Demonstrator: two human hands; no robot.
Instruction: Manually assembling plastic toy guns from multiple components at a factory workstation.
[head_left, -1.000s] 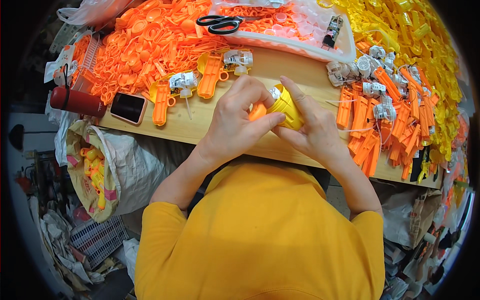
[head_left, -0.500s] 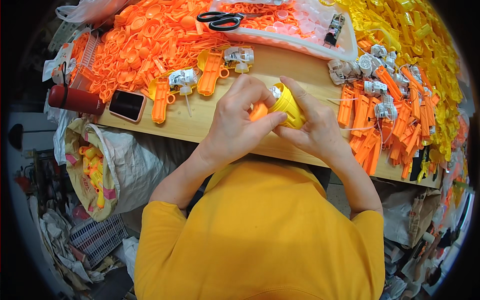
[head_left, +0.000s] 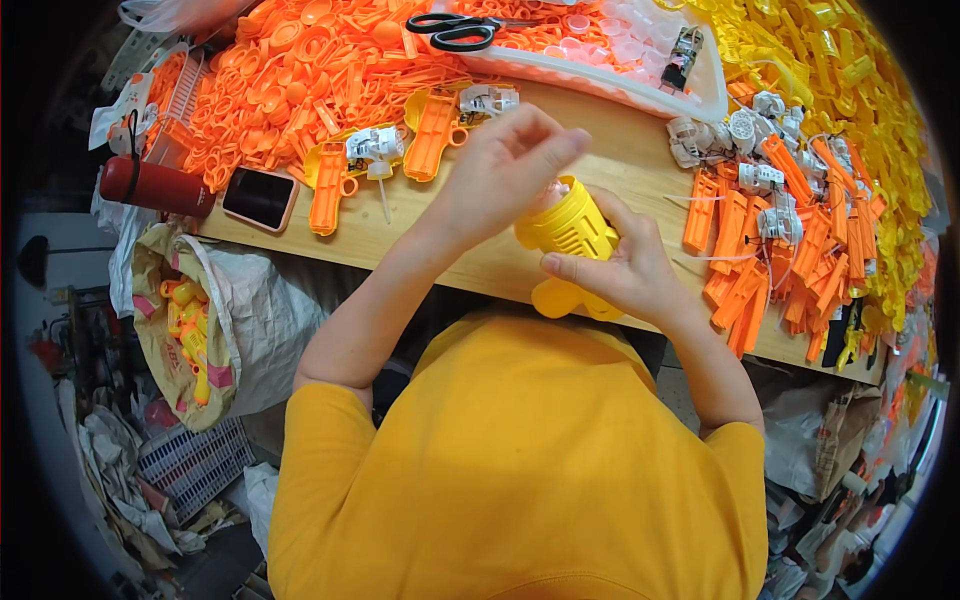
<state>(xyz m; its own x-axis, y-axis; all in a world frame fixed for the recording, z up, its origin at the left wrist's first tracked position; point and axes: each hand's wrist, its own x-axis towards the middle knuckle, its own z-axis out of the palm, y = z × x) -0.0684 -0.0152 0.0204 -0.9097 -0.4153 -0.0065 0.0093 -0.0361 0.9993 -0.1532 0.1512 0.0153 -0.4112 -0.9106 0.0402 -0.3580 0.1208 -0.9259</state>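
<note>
My right hand (head_left: 630,255) grips a yellow plastic toy gun body (head_left: 572,225), ribbed and round, with smooth lobes at its lower end over the table's near edge. Something whitish shows in its upper opening. Just above that opening is my left hand (head_left: 505,165), fingers curled and thumb stretched across; whatever is between the fingers is hidden. To the left lie two half-built toy guns, a nearer one (head_left: 328,190) and a farther one (head_left: 432,138), each with an orange handle half, yellow shell and white mechanism.
Orange parts (head_left: 300,80) pile up at the back left, beside a red bottle (head_left: 165,190) and a phone (head_left: 260,198). Scissors (head_left: 462,32) rest at a white tray (head_left: 600,80). Orange handles with white mechanisms (head_left: 770,215) and yellow shells (head_left: 840,60) heap at right. A sack (head_left: 270,330) stands lower left.
My left hand has lifted off the toy gun body and turned above it. The orange piece by my left fingers no longer shows. My right hand has tilted the body, exposing more of it.
</note>
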